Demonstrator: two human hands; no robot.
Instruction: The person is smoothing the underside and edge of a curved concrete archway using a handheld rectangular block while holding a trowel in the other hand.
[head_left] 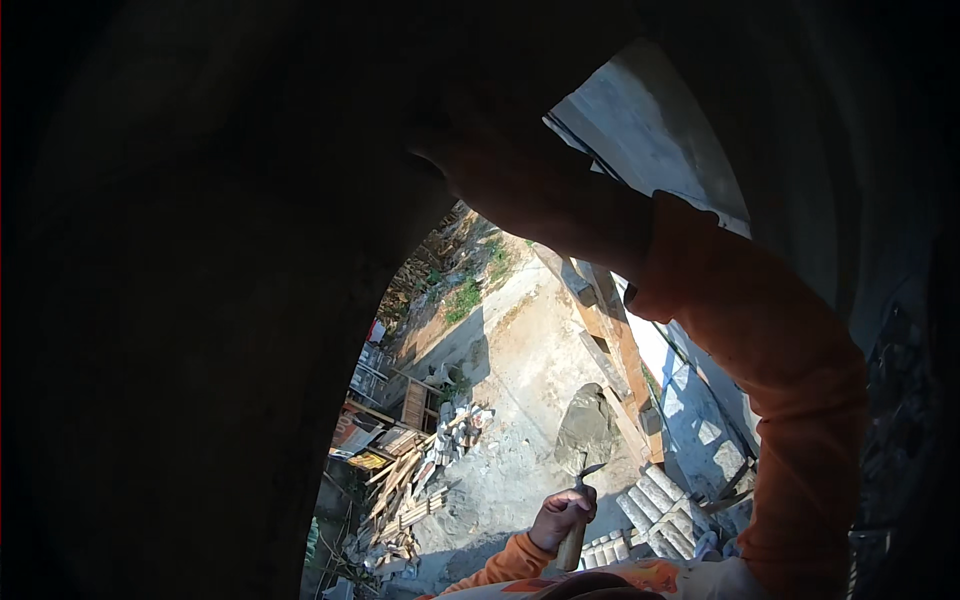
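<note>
Low in the picture my left hand (563,517), below an orange cuff, is closed round the wooden handle of a trowel (571,548). A dark, pointed metal part shows just above the fist. Beyond it appears a grey, rounded patch like wet mortar (587,428); whether it lies on the ground or on the blade, I cannot tell. My right arm is raised and bent, its orange sleeve curving up the right side. In deep shadow at the upper middle, my right hand (465,150) is against or near a large dark surface (200,300). Its fingers are hidden.
Far below, bare ground (520,345) lies in sunlight. Scrap wood (405,505) and rubble are heaped at lower left. Long planks (625,350) run beside a pale wall (660,120) on the right. Rows of grey, rounded pieces (660,515) sit near my body.
</note>
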